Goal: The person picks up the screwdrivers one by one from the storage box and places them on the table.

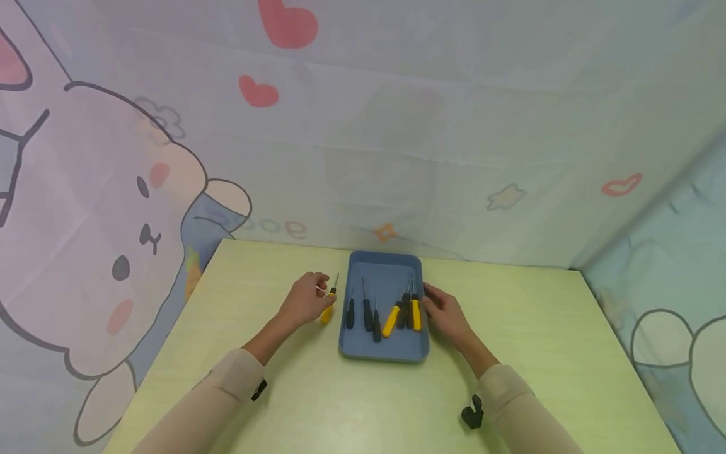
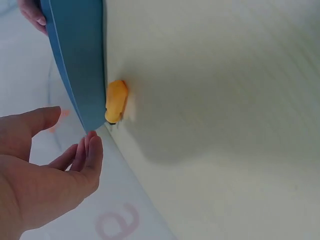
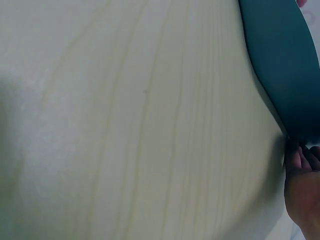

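Observation:
A shallow blue tray (image 1: 386,350) holds several screwdrivers, including a black-handled screwdriver (image 1: 350,314) at the left and a yellow-handled screwdriver (image 1: 416,315) at the right. Another yellow-handled screwdriver (image 1: 327,314) lies on the table just outside the tray's left wall, its shaft pointing away. My left hand (image 1: 302,301) is beside it; the left wrist view shows the thumb and fingers spread apart, with nothing between them and the yellow handle (image 2: 117,100) beyond. My right hand (image 1: 449,315) rests at the tray's right rim, fingers against the side wall.
The pale wooden table (image 1: 272,403) ends at its back edge against a printed cloth backdrop (image 1: 397,157). The tray stands close to that back edge. Black wrist fittings (image 1: 472,413) hang below the sleeves.

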Demonstrator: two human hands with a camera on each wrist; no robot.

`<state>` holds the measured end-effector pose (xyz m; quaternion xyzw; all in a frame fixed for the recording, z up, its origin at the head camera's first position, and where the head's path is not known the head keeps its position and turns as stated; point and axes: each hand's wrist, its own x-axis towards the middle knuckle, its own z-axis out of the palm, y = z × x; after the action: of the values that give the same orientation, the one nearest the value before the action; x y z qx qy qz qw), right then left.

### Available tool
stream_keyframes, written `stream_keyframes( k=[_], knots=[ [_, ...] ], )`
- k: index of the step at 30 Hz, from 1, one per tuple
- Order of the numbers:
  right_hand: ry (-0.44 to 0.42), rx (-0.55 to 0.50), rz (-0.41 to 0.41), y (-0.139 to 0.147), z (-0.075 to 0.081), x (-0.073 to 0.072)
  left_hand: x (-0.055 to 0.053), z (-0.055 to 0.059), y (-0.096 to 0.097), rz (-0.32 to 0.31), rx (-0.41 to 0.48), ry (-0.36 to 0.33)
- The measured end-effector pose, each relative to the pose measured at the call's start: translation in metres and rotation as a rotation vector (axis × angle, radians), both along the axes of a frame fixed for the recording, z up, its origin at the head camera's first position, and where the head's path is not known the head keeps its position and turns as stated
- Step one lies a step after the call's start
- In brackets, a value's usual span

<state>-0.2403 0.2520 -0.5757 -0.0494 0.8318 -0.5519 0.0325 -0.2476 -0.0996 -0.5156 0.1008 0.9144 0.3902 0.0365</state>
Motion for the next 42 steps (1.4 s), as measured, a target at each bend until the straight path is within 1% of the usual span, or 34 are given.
stream_keyframes(
  k=[2,5,7,9,13,17,20,23,27,31,35,40,42],
  knots=[
    [-0.009,-0.01,0.005,-0.002,0.007,0.002,0.0,0.002,0.003,-0.002,0.027,0.016],
    [-0.027,-0.02,0.016,-0.005,0.021,0.008,-0.001,0.004,0.009,-0.007,0.058,0.028],
    [-0.032,-0.019,0.02,-0.007,0.031,0.013,0.001,0.006,0.013,-0.014,0.086,0.027],
    [-0.035,-0.016,0.022,-0.009,0.037,0.016,0.002,0.009,0.018,-0.022,0.109,0.02],
    [-0.038,-0.019,0.017,-0.009,0.039,0.019,0.005,0.016,0.027,-0.041,0.148,0.004],
    [-0.028,-0.008,0.014,-0.009,0.039,0.02,0.008,0.021,0.033,-0.05,0.153,0.002],
    [-0.021,0.001,0.013,-0.01,0.04,0.021,0.008,0.022,0.038,-0.06,0.136,0.013],
    [-0.026,0.012,0.013,-0.01,0.041,0.021,0.007,0.022,0.041,-0.079,0.137,0.02],
    [-0.04,0.004,0.012,-0.008,0.035,0.016,0.006,0.024,0.047,-0.113,0.166,0.025],
    [-0.03,-0.018,0.0,-0.004,0.016,0.008,0.005,0.025,0.054,-0.148,0.174,0.018],
    [-0.006,0.006,-0.01,0.0,-0.001,0.002,0.005,0.023,0.061,-0.163,0.163,-0.001],
    [0.004,0.015,-0.02,0.001,-0.006,0.0,0.005,0.018,0.067,-0.178,0.165,-0.023],
    [0.003,0.009,-0.019,0.001,-0.006,0.0,0.006,0.016,0.07,-0.19,0.164,-0.015]
  ],
)
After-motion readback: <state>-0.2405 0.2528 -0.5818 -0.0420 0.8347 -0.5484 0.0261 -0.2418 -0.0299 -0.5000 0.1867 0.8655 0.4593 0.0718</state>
